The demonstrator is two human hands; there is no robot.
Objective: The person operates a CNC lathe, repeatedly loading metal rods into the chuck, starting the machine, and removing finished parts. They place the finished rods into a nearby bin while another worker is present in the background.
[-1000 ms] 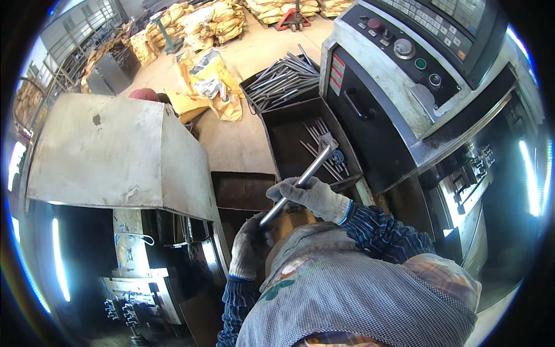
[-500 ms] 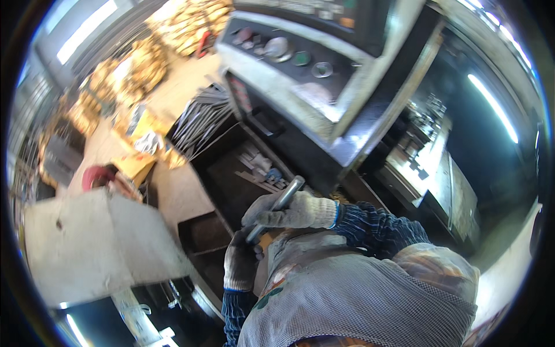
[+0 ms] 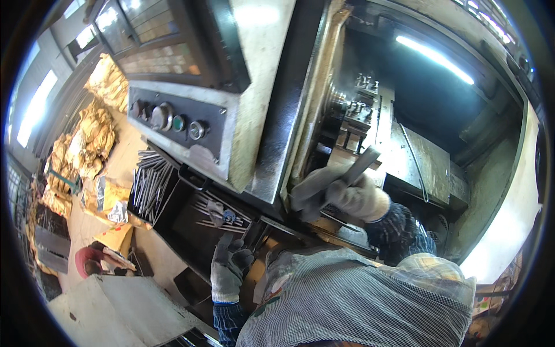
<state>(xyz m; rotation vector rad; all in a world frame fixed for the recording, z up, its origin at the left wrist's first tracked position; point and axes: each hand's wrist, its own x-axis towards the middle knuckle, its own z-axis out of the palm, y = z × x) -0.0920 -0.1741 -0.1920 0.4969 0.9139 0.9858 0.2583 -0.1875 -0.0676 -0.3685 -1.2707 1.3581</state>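
My right hand (image 3: 350, 196), in a grey work glove, is closed round a metal rod (image 3: 363, 165). The rod tilts up to the right at the opening of the machine, and the hand and rod are smeared by motion. Inside the machine, several bolted metal blocks (image 3: 359, 110) sit beyond the rod. My left hand (image 3: 228, 269), gloved too, holds nothing; its fingers are loosely bent and apart. It hovers over the near side of a dark metal tray (image 3: 173, 217), where several thin rods (image 3: 211, 222) lie beside a crumpled cloth.
A control panel (image 3: 214, 130) with knobs and a green button juts out left of the machine opening. A bundle of metal rods (image 3: 151, 185) lies beyond the tray. Yellow wrapped bundles (image 3: 87, 144) line the far left floor. A person (image 3: 95, 260) is low down at the left.
My right hand has carried the rod to the right, to the machine opening. My left hand has let go of the rod. The view has turned toward the machine.
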